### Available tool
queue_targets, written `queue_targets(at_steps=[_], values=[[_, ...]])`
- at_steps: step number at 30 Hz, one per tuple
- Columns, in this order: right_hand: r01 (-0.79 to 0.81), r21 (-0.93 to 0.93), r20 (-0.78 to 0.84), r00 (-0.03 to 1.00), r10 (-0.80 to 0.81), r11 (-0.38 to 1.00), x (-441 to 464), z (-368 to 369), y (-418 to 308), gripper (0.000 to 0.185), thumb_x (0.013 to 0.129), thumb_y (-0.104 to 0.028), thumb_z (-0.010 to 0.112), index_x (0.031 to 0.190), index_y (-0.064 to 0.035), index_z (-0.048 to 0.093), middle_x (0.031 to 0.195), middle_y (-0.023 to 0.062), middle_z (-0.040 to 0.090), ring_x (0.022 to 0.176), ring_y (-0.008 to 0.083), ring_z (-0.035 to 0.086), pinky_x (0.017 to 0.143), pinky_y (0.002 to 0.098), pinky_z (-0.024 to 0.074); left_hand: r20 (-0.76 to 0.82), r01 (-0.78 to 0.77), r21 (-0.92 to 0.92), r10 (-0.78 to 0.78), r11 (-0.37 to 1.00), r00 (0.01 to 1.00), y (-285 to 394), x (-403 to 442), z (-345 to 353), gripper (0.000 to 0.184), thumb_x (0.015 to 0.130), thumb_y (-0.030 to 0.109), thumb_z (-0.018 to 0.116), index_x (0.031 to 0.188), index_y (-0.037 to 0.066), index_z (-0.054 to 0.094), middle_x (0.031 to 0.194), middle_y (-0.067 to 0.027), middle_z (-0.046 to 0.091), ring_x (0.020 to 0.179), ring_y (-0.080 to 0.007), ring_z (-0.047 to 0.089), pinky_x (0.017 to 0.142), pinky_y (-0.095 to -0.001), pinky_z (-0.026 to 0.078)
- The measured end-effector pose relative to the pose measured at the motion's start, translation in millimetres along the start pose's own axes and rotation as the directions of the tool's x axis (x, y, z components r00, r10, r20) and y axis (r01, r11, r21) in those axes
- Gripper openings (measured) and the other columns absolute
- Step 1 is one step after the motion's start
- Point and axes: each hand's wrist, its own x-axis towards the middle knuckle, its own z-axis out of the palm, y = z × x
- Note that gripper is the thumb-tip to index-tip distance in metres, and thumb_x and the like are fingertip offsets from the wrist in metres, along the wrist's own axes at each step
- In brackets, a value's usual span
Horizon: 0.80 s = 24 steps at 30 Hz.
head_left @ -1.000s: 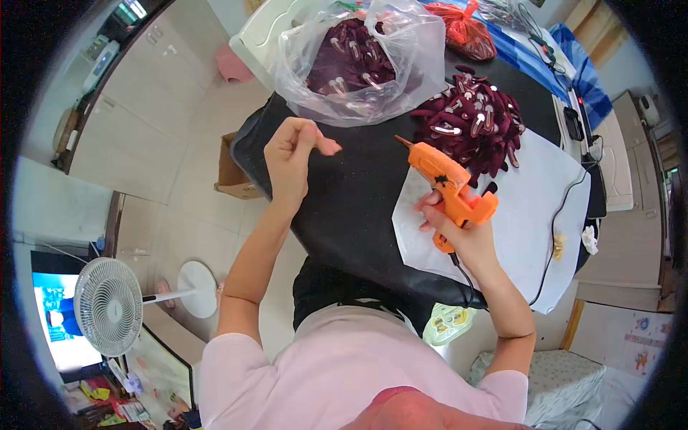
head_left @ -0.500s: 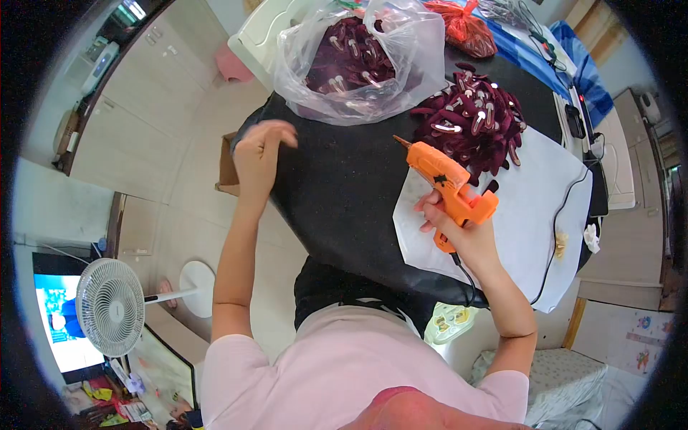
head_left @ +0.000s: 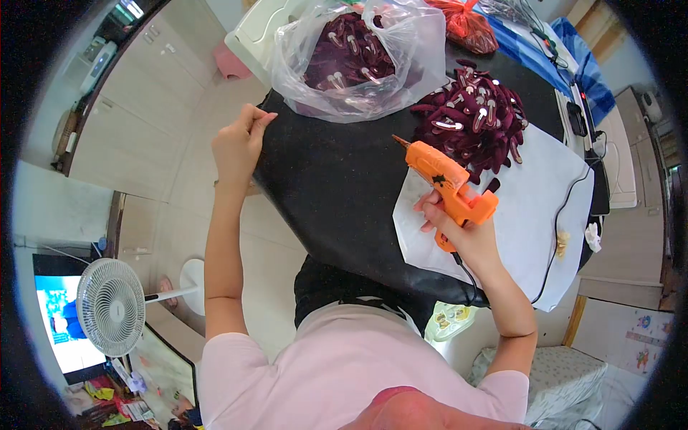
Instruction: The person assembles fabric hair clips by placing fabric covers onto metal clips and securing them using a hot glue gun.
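Note:
My right hand [head_left: 451,218] is wrapped around the handle of an orange glue gun [head_left: 441,172], its nozzle pointing up and left over the black table [head_left: 337,186]. My left hand [head_left: 240,143] is by the table's left edge, thumb and fingers pinched together; whether anything small is between them is hidden. Beyond the glue gun, dark red fuzzy pieces with silver hair clips form a heap [head_left: 469,118]. More such pieces fill a clear plastic bag [head_left: 401,79] at the far side of the table.
A white sheet [head_left: 530,208] lies under the heap and the gun, with the black cord [head_left: 555,236] running across it. A red bag [head_left: 469,29] sits at the back. A white fan [head_left: 111,304] stands on the floor at left.
My left hand has moved left and slightly down, from over the table's corner to its left edge, with the fingers pinched. The right hand and glue gun have barely moved.

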Motion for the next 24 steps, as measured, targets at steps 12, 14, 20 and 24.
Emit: queue_targets(at_steps=[12,14,20,24], values=[[0.011,0.008,-0.010,1.000,-0.011,1.000,0.8,2.3,0.4,0.019,0.083,-0.004,0.066,0.099,-0.0011,0.057,0.086,0.0031,0.062,0.071,0.0077,0.060,0.062,0.0236,0.0539,0.245,0.288,-0.512,-0.184,0.809,0.952,-2.7,0.6,-9.8,0.034,0.085,0.008,0.062,0.119,0.008,0.060,0.081,-0.0037,0.066,0.064,-0.0107,0.058,0.064,-0.0224,0.045],[0.002,0.001,-0.005,1.000,-0.002,1.000,0.9,3.1,-2.7,0.020,0.082,-0.003,0.066,0.100,-0.0010,0.057,0.086,0.0030,0.062,0.070,0.0076,0.059,0.062,0.0233,0.0535,0.277,0.422,-0.560,-0.320,0.713,0.906,1.6,-3.4,-16.7,0.033,0.086,0.008,0.063,0.118,0.006,0.060,0.089,-0.0063,0.066,0.068,-0.0114,0.060,0.069,-0.0219,0.046],[-0.015,-0.032,0.004,1.000,0.016,0.999,1.5,2.3,-2.9,0.017,0.082,-0.002,0.065,0.098,-0.0009,0.058,0.084,0.0027,0.062,0.071,0.0073,0.059,0.062,0.0231,0.0534,0.305,0.308,-0.796,-0.093,0.521,0.948,-22.3,-4.5,-19.8,0.033,0.089,0.013,0.062,0.119,0.002,0.054,0.106,-0.0144,0.063,0.078,-0.0152,0.064,0.074,-0.0237,0.049],[0.010,-0.006,-0.005,1.000,-0.010,1.000,3.7,2.2,0.6,0.015,0.083,-0.003,0.065,0.097,-0.0009,0.058,0.084,0.0034,0.063,0.072,0.0076,0.060,0.062,0.0230,0.0538,0.360,0.373,-0.928,-0.272,-0.005,0.892,61.1,9.1,-56.2,0.038,0.091,0.013,0.058,0.125,0.000,0.045,0.116,-0.0220,0.055,0.082,-0.0239,0.064,0.076,-0.0279,0.052]])
